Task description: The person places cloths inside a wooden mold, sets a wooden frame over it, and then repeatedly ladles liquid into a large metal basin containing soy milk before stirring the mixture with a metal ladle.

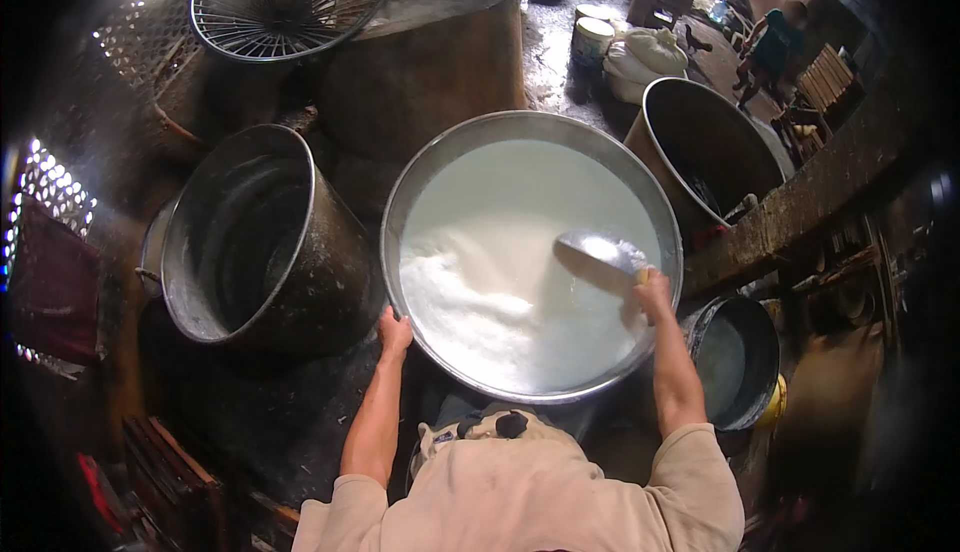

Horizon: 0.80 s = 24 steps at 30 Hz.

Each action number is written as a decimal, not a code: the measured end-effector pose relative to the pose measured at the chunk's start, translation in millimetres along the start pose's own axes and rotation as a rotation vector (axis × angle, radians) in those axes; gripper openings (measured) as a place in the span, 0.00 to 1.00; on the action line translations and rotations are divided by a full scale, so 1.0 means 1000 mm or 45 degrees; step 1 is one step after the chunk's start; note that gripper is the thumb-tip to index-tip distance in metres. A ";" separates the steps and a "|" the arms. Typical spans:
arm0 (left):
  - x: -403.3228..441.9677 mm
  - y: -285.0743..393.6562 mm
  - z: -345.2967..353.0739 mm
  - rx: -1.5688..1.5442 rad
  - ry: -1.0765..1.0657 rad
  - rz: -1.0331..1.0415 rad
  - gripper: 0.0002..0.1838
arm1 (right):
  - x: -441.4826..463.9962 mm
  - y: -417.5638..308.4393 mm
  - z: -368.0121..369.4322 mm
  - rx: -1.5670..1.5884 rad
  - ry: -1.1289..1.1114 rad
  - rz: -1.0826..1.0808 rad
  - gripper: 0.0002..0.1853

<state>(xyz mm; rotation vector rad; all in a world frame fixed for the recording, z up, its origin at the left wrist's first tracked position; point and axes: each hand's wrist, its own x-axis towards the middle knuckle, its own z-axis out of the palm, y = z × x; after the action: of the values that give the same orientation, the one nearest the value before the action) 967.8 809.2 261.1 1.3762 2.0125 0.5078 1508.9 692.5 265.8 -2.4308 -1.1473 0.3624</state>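
In front of me stands a large round metal vat (405, 192) of whitish, milky liquid (500, 192), with a thicker white layer (450, 302) at its lower left. My left hand (395, 332) grips the vat's near-left rim, fingers closed over the edge. At the right side of the vat, my right hand (654, 294) is closed around the handle of a shiny metal scoop (600, 250). The scoop's broad, rounded blade points left over the liquid; whether it touches the surface I cannot tell.
A deep metal pot (340, 262) stands close on the left, another (665, 167) at back right. A smaller pot of cloudy liquid (725, 362) sits at right below a wooden beam (800, 217). A round wire rack (290, 47) is at back left; a person (775, 47) is far right.
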 end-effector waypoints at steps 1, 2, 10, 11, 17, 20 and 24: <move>0.001 0.002 -0.002 0.016 -0.003 -0.005 0.27 | -0.006 -0.004 0.011 0.033 -0.027 0.034 0.17; 0.001 0.003 -0.004 0.007 -0.016 -0.031 0.28 | -0.013 -0.008 0.023 0.066 -0.058 0.070 0.16; 0.005 0.002 -0.005 -0.042 -0.082 -0.003 0.28 | -0.085 -0.056 0.084 0.243 -0.326 0.182 0.14; 0.006 0.000 -0.005 -0.062 -0.095 -0.006 0.29 | -0.095 -0.064 0.092 0.267 -0.349 0.195 0.14; 0.016 -0.007 -0.010 -0.260 -0.245 -0.049 0.30 | -0.151 -0.138 0.095 0.444 -0.501 0.252 0.17; 0.016 -0.010 -0.011 -0.238 -0.208 0.031 0.26 | -0.172 -0.154 0.114 0.474 -0.558 0.253 0.17; 0.025 -0.023 -0.004 -0.215 -0.244 0.096 0.25 | -0.192 -0.196 0.095 0.579 -0.638 0.274 0.20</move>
<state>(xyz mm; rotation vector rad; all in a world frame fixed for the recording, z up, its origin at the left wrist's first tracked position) 944.0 823.5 242.4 1.3475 1.7298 0.5447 1220.2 679.2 287.2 -2.1060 -0.8543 1.2108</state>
